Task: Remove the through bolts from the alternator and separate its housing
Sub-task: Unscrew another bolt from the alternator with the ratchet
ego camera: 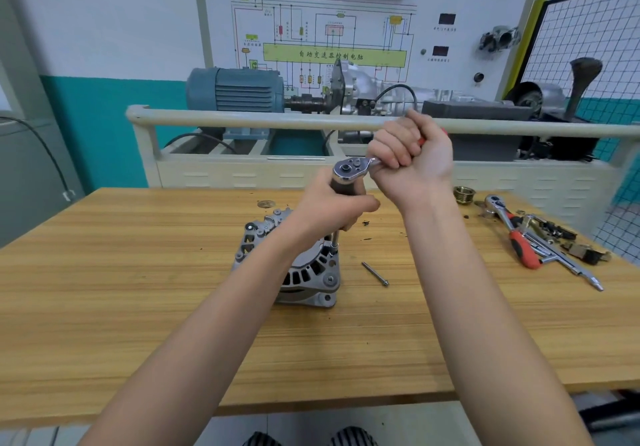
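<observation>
A silver alternator (pixel 304 272) stands on the wooden table (pixel 138 272), partly hidden by my left forearm. A chrome ratchet wrench (pixel 349 170) with a long extension (pixel 335 241) reaches down to a through bolt on the alternator's right rim. My left hand (pixel 332 210) grips the extension just under the ratchet head. My right hand (pixel 412 154) grips the ratchet's red handle, which it mostly hides. One removed through bolt (pixel 375 274) lies on the table right of the alternator. Another bolt head (pixel 330 279) shows on the housing's near side.
At the table's right lie a second red-handled ratchet (pixel 512 230), chrome bars and small parts, and a brass ring (pixel 463 194). Behind the table a beige rail (pixel 277 121) fronts a training bench with a blue motor (pixel 235 90) and a gearbox.
</observation>
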### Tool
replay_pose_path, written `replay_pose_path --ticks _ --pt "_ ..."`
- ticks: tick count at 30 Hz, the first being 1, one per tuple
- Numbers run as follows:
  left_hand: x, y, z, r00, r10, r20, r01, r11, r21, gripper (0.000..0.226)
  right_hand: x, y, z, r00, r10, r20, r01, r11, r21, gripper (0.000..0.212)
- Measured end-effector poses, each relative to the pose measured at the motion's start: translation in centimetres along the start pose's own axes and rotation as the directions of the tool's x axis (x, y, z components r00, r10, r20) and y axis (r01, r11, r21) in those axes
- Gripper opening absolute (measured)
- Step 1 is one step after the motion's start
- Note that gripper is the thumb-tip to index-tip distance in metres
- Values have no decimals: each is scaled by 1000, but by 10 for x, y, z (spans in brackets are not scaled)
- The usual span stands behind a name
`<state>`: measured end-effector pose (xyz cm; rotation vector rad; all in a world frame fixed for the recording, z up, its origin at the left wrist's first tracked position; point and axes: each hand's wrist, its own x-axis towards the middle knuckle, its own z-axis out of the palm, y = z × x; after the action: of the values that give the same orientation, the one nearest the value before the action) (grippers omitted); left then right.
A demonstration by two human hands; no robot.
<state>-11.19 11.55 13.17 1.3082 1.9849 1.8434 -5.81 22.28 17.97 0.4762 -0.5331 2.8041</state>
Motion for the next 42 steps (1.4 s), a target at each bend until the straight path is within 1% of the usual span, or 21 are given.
replay_pose_path --ticks 3,5,6,9,12,14,15,16,18,20,21,24,25,27,29,32,34,36,37,39,42 --pt "3 3 -5 986 -16 164 27 997 -67 45 10 -6 0 994 111 -12 -111 994 21 40" --pt "5 3 -6 980 -39 195 61 992 -108 51 10 -5 0 996 91 -19 -91 996 16 41" --pt "4 2 -6 980 -51 190 74 991 -114 52 7 -2 0 999 49 -21 -49 999 17 42" --pt "2 0 -2 993 -68 96 79 990 -120 51 -9 10 -3 983 -185 -15 186 982 29 44" --pt "4 0 6 994 -66 -84 58 994 -94 44 -30 27 -4 907 -422 -2 422 907 -9 49" --pt "5 -2 12 978 -64 -201 52 996 -67 42 -37 32 -4 868 -496 6 496 867 -39 52" --pt "5 -3 14 972 -58 -228 45 997 -60 41 -38 31 -3 867 -498 7 498 866 -51 52" --pt "5 -3 15 971 -51 -235 40 998 -50 41 -36 28 -3 879 -478 3 477 877 -60 52" --pt "4 -2 13 977 -46 -209 43 999 -16 41 -29 18 -2 926 -377 -19 376 925 -62 50" --pt "3 -1 8 991 -39 -127 41 999 15 40 -18 6 -2 976 -215 -45 214 976 -32 48" --pt "2 0 5 998 -33 -54 34 999 24 39 -12 1 -1 992 -120 -44 120 993 -15 46" --pt "0 4 -1 983 -31 181 30 999 11 38 3 -8 -2 991 136 -4 -136 991 17 40" --pt "0 5 -2 976 -40 212 40 999 4 40 6 -9 -3 984 177 -1 -177 984 24 40" --pt "1 4 -1 976 -50 211 56 998 -20 44 7 -9 -4 983 184 -3 -184 982 39 40" --pt "0 2 2 983 -48 177 53 998 -26 47 2 -6 -4 993 112 -24 -111 992 59 41" --pt "1 2 6 996 -64 63 65 997 -27 51 -11 2 -4 987 -139 -78 143 988 51 45" --pt "4 2 10 992 -76 -98 72 996 -44 45 -23 14 -4 940 -331 -78 334 942 34 49" --pt "7 1 14 970 -84 -229 66 994 -82 38 -33 26 -3 883 -468 -45 468 884 -17 51" --pt "7 1 16 962 -82 -261 58 994 -96 37 -36 31 -3 865 -501 -23 500 865 -39 52" --pt "6 0 16 958 -75 -277 55 995 -79 38 -37 30 -4 869 -494 4 494 868 -51 52" --pt "5 -1 9 983 -68 -170 67 998 -12 45 -25 16 -4 936 -353 -13 352 936 -27 50"
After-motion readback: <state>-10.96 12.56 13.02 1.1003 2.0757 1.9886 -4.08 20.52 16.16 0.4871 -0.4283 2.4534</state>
